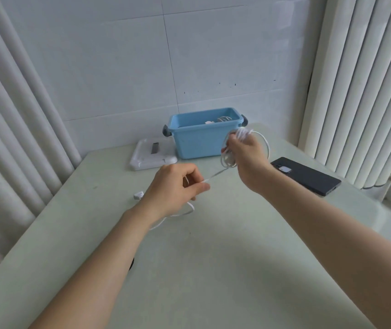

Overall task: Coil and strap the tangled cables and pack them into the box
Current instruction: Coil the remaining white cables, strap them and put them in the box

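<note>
My right hand (244, 150) grips a bundle of white cable loops (227, 160), held up in front of the blue box (199, 141). From the bundle a taut strand runs left to my left hand (178, 188), which pinches the cable between thumb and fingers. The loose tail (185, 211) trails under my left hand onto the table and ends in a white plug (138, 195). Inside the box lies a coiled white cable (223, 119), partly hidden by the rim.
The box's white lid (150, 156) lies flat to its left. A black phone (306, 175) rests on the table to the right. The pale green table (189, 269) sits in a corner, with curtains on both sides and a white wall behind.
</note>
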Available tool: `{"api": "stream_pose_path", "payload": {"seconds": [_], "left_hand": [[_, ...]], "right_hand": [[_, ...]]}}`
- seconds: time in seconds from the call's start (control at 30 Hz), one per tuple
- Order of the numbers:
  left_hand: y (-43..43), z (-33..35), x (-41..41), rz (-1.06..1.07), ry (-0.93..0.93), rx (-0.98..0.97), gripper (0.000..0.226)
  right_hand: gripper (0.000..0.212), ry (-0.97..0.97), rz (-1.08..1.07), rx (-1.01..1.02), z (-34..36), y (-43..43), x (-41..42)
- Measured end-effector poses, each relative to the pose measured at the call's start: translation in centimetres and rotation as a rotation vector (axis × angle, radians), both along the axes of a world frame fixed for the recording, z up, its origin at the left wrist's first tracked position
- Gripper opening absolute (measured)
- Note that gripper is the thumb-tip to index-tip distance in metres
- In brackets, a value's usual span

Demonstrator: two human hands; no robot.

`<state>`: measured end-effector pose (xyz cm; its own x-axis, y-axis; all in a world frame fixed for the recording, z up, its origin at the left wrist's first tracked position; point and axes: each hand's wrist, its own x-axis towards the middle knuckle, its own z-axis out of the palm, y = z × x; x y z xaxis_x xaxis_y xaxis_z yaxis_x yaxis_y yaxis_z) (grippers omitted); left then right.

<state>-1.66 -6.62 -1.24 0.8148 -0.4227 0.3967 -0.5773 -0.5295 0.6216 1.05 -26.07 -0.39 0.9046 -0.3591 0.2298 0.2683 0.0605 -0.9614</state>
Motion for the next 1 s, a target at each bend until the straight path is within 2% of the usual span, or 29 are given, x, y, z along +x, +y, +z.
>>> {"api": "stream_pose_path", "payload": {"seconds": [0.07, 0.13, 0.2, 0.23, 0.27, 0.33, 0.4, 0.47, 0.53, 0.6, 0.67, 0.7, 0.77, 0.9, 0.97, 1.0], "left_hand": [[0.0, 0.5, -0.3, -0.061, -0.01, -0.033, 0.02], [0.1, 0.9, -0.5, -0.114, -0.055, -0.012, 0.014], [0.3, 1.2, -0.5, -0.133, -0.082, 0.001, 0.013], [0.6, 1.2, -0.4, -0.119, -0.08, -0.022, 0.015], [0.7, 1.3, -0.2, -0.099, -0.071, -0.058, 0.02], [1.5, 1.5, 0.1, -0.029, -0.069, -0.139, 0.032], [2.2, 1.5, 0.7, 0.023, -0.09, -0.178, 0.039], [2.7, 1.3, 1.3, 0.02, -0.068, -0.197, 0.042], [2.7, 1.0, 1.5, -0.032, 0.029, -0.248, 0.053], [3.0, 0.8, 1.3, -0.136, 0.19, -0.291, 0.073], [3.1, 0.6, 0.9, -0.297, 0.335, -0.275, 0.084], [3.1, 0.5, 0.9, -0.376, 0.395, -0.251, 0.084], [2.7, 0.4, 0.6, -0.437, 0.459, -0.223, 0.068], [2.2, 0.7, 0.5, -0.306, 0.39, -0.185, 0.024], [2.3, 0.7, 0.6, -0.276, 0.412, -0.159, 0.02], [2.4, 0.7, 0.6, -0.279, 0.433, -0.159, 0.019]], "right_hand": [[0.009, -0.109, 0.082, -0.395, -1.1, 0.8, -0.3], [0.019, -0.176, 0.174, -0.662, -1.5, 1.4, -0.7], [0.023, -0.17, 0.351, -0.816, -1.4, 2.0, -1.3], [0.016, -0.096, 0.46, -0.824, -1.3, 2.2, -1.7], [0.012, -0.013, 0.539, -0.784, -1.2, 2.2, -2.3], [0.031, 0.119, 0.654, -0.619, -1.2, 2.3, -3.1], [0.053, 0.153, 0.749, -0.454, -1.2, 2.0, -3.4], [0.064, 0.173, 0.833, -0.351, -0.9, 2.0, -3.4], [0.06, 0.174, 0.952, -0.282, -0.6, 1.8, -3.8], [0.042, 0.153, 1.05, -0.237, -0.4, 1.9, -4.0], [0.025, 0.166, 1.079, -0.17, -0.4, 1.7, -4.0], [0.023, 0.174, 1.087, -0.131, -0.3, 1.6, -4.0], [0.03, 0.176, 1.108, -0.088, -0.2, 1.3, -3.8], [0.047, 0.167, 1.081, -0.088, 0.1, 0.6, -3.7], [0.04, 0.17, 1.102, -0.05, 0.1, 0.6, -3.5], [0.03, 0.171, 1.105, -0.038, 0.0, 0.6, -3.4]]}}
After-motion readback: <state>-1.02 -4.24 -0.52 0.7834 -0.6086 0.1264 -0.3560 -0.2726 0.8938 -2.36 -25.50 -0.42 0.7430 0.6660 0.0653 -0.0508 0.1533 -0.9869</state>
